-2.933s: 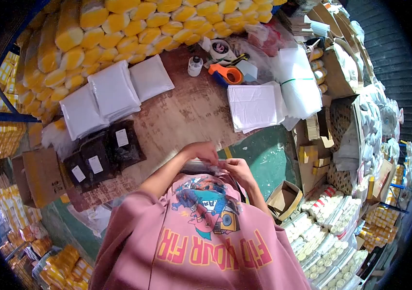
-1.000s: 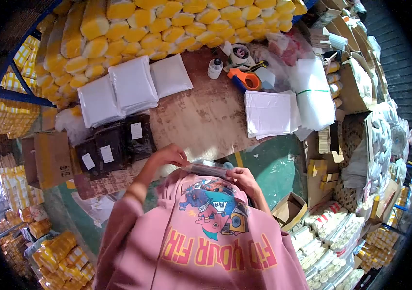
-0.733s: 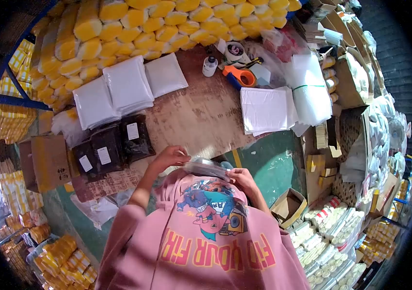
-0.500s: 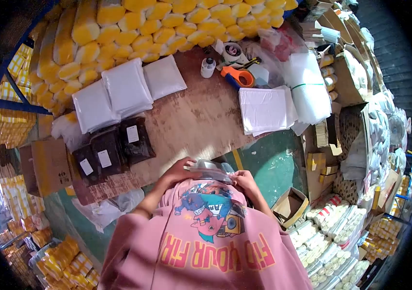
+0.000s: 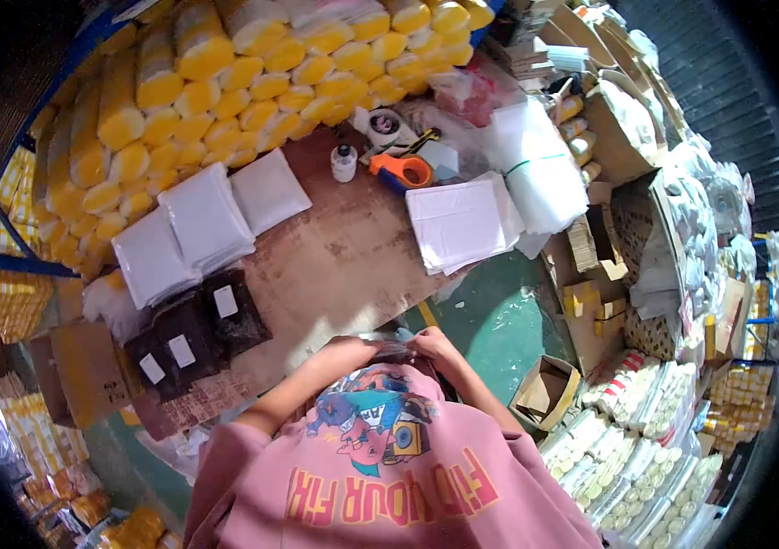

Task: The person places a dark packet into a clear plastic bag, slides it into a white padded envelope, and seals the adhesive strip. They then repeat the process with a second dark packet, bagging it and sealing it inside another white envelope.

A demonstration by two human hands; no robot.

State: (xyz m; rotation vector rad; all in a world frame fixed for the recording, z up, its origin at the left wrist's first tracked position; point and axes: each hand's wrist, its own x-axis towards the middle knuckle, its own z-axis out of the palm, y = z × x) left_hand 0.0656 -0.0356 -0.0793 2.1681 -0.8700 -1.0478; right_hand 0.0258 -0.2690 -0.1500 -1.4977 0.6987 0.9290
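Close to my body at the table's near edge, my left hand and my right hand are both closed on a clear plastic bag. The bag stretches between them, just above the print of the pink top. Its lower part is hidden against the top. To the left lie dark packets with white labels, and behind them are white packets.
On the wooden table are a small bottle, an orange tape dispenser, white sheets and a clear roll. Yellow-ended rolls are stacked behind. An open carton stands at right.
The view has shifted, so the table things appear further left. My hands have come closer together, and the bag between them looks more bunched.
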